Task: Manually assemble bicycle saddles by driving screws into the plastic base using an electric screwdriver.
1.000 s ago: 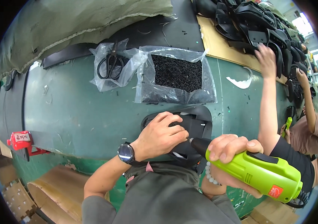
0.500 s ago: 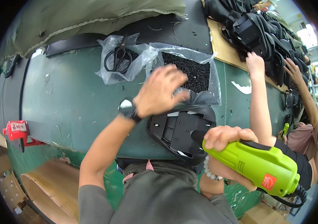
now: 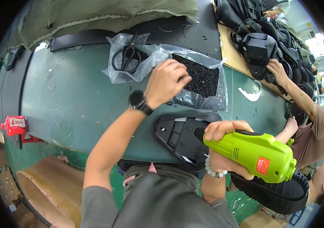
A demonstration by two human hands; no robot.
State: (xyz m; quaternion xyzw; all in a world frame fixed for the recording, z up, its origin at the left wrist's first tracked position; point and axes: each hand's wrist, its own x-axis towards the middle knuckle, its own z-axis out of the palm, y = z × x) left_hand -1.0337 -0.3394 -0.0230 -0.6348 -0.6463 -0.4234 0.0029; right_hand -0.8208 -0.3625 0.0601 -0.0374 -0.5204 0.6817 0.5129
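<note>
My right hand [image 3: 222, 148] is wrapped round a bright green electric screwdriver [image 3: 259, 155], held level with its black nose pointing left. That nose is over a black moulded plastic part [image 3: 181, 133], which lies at the table's near edge with a ribbed inner side up. My left hand [image 3: 167, 81] is above the left side of a clear plastic bag [image 3: 222, 89] of black screws [image 3: 198, 76]. Its fingers are curled in toward the thumb; anything between them is hidden. Black-handled scissors [image 3: 126, 57] rest on a second clear bag [image 3: 118, 77], just left of the screws.
Many black moulded parts [image 3: 259, 49] are piled on a wooden board at the far right. A co-worker's hand [image 3: 278, 72] touches them. A red bottle [image 3: 15, 125] stands at the left edge. Olive fabric [image 3: 93, 19] covers the back, and a cardboard roll [image 3: 51, 186] sits below left.
My left hand's fingers, spread before, have curled in beside the screws. The screwdriver has shifted slightly left and up. One co-worker's arm has drawn back from the pile of black parts.
</note>
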